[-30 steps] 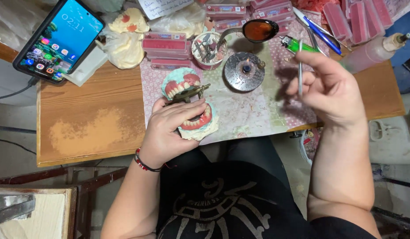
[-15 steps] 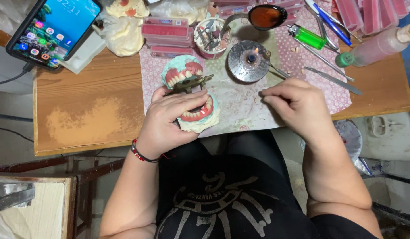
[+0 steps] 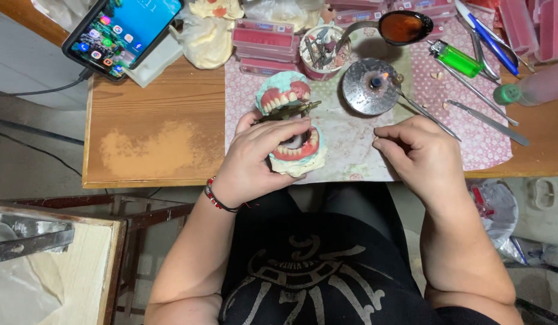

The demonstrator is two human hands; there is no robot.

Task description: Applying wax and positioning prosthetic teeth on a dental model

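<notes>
Phone [image 3: 123, 33] propped at table's [image 3: 152, 150] far left corner. Left hand [image 3: 255, 159] curled around hinged denture model [image 3: 291, 129] at mat's [image 3: 351, 144] near edge; pink wax and teeth already set on both halves, so setup looks well advanced. Small lit burner [image 3: 370, 87] mid-mat. Right hand [image 3: 417, 153] half closed, pinching thin metal tool [image 3: 426, 114], tip near flame. Wax trimming likely remains. Green lighter [image 3: 455, 58], spare tools [image 3: 489, 120] at right edge.

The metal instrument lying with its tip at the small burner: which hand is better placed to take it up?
The right hand, probably. It rests on the patterned mat right beside the metal instrument, whose handle runs past its knuckles. The left hand is wrapped around the denture model and lies farther from it.
</notes>
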